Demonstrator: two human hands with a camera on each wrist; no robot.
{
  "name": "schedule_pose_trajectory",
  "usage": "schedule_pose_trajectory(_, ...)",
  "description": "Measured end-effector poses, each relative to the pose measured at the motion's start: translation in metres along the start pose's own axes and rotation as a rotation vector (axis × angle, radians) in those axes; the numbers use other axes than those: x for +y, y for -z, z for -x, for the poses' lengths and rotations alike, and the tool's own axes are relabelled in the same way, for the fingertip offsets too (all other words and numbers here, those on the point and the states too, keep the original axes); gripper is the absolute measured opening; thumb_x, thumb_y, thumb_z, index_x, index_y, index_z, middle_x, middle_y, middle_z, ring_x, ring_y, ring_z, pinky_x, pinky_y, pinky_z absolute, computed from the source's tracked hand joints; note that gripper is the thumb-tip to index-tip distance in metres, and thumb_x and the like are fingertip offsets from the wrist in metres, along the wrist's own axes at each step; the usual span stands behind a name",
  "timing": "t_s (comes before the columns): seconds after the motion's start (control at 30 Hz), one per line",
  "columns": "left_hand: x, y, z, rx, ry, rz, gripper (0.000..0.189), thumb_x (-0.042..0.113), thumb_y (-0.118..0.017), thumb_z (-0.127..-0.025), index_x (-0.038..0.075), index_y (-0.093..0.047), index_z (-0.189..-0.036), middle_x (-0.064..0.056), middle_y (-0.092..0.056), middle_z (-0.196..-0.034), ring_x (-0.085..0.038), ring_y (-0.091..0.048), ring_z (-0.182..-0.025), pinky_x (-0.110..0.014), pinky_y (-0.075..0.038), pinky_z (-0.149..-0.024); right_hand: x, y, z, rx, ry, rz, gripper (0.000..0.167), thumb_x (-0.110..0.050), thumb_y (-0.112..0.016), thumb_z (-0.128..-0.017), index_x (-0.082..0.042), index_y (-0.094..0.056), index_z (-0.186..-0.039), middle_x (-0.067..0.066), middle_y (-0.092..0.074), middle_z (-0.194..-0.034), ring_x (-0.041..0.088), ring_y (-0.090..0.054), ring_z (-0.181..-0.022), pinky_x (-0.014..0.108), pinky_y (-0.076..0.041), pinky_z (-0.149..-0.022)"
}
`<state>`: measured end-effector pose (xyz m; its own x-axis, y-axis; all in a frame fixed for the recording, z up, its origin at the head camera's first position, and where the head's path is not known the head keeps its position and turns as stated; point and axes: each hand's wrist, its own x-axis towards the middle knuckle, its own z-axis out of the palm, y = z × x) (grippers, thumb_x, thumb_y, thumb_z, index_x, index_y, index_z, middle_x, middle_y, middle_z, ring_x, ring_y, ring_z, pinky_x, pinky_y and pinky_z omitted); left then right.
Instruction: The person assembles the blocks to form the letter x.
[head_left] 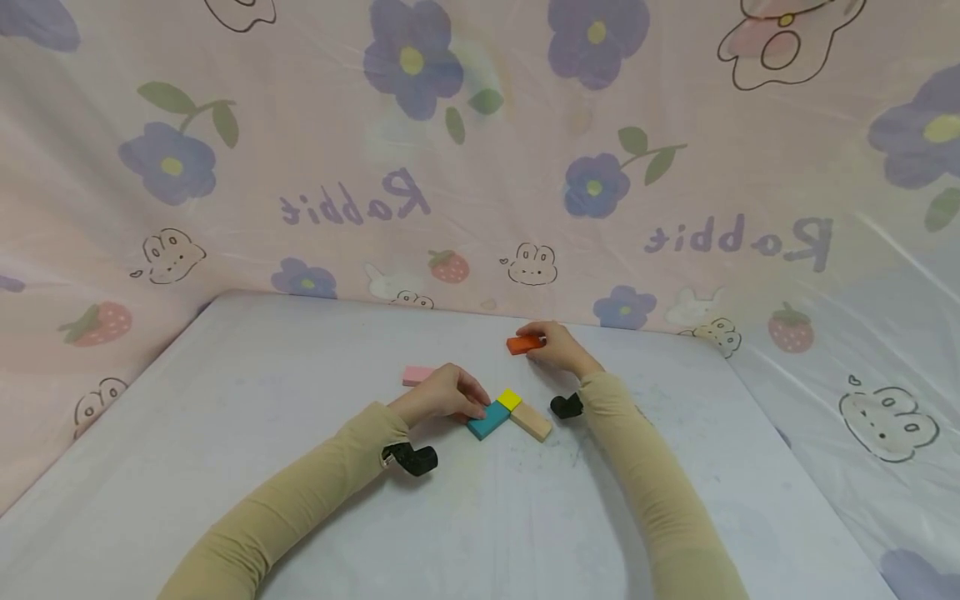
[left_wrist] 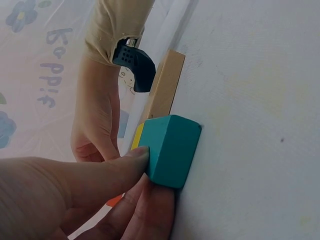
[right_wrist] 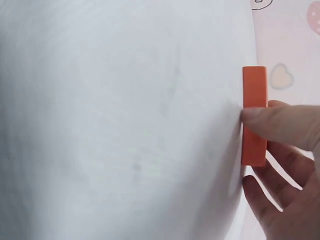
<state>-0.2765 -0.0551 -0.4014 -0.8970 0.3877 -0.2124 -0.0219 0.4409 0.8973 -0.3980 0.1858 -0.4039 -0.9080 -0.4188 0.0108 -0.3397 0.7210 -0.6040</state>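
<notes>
The orange rectangular block (head_left: 522, 344) is near the far edge of the white table (head_left: 315, 533), held in the person's right hand (head_left: 557, 344). Working down in size from my distant seat, I see first a pale pink printed sheet (head_left: 510, 142) with purple flowers, strawberries, line-drawn rabbits and mirrored lettering, hung behind the table and along its sides. Two long beige sleeves (head_left: 292, 508) reach in over the tabletop, and I make out a curved black device (head_left: 417, 459) at each cuff.

The right hand clamps the orange piece, thumb across one long side and fingers behind it, the lower fingers standing apart. I cannot tell from my views whether that piece touches the table. The left hand (head_left: 446, 392) is nearer to me and pinches a teal rectangular block (head_left: 486, 423), its thumb on one side and its fingers against another.

A plain wood-coloured rectangular block (head_left: 531, 422) lies flat to the right of the teal one, the two slanting away from each other like the arms of a V. Farther off to the left I see a pink block (head_left: 417, 376), partly hidden by the left hand. Smallest, a bright yellow block (head_left: 509, 401) sits at the V's far point, touching the teal and wood-coloured pieces.
</notes>
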Motion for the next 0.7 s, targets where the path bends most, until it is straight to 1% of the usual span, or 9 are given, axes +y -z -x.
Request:
schedule_pose_trajectory(0.3, 0.0000, -0.0002, 0.0003, 0.005, -0.001, -0.002, 0.015, 0.004, -0.078, -0.078, 0.004, -0.075, -0.092, -0.004, -0.067, -0.079, -0.016, -0.059, -0.068, -0.027, -0.055, -0.066, -0.0038, -0.0018, 0.0012, 0.007, -0.020, -0.001, 0.038, 0.001, -0.064, -0.088, -0.009, -0.062, -0.125, 0.012, -0.056, -0.129, 0.030, -0.048, -0.114, 0.044, -0.037, -0.103)
schedule_pose_trajectory(0.53, 0.0007, 0.0004, 0.0011, 0.000, 0.002, 0.005, 0.015, 0.004, -0.078, -0.078, 0.004, -0.074, -0.093, -0.004, -0.068, -0.079, -0.016, -0.059, -0.068, -0.027, -0.055, -0.066, -0.0053, -0.0018, 0.0007, 0.005, -0.001, 0.019, 0.038, 0.002, -0.063, -0.087, -0.006, -0.062, -0.125, 0.015, -0.056, -0.128, 0.030, -0.049, -0.111, 0.045, -0.039, -0.100)
schedule_pose_trajectory(0.7, 0.0012, 0.0009, 0.0014, 0.001, 0.000, 0.000, 0.016, 0.004, -0.078, -0.078, 0.004, -0.074, -0.094, -0.004, -0.067, -0.080, -0.016, -0.058, -0.068, -0.027, -0.055, -0.066, -0.0066, -0.0021, 0.0012, 0.006, -0.005, 0.026, 0.038, 0.002, -0.064, -0.087, -0.005, -0.061, -0.125, 0.016, -0.056, -0.127, 0.031, -0.049, -0.110, 0.046, -0.038, -0.101)
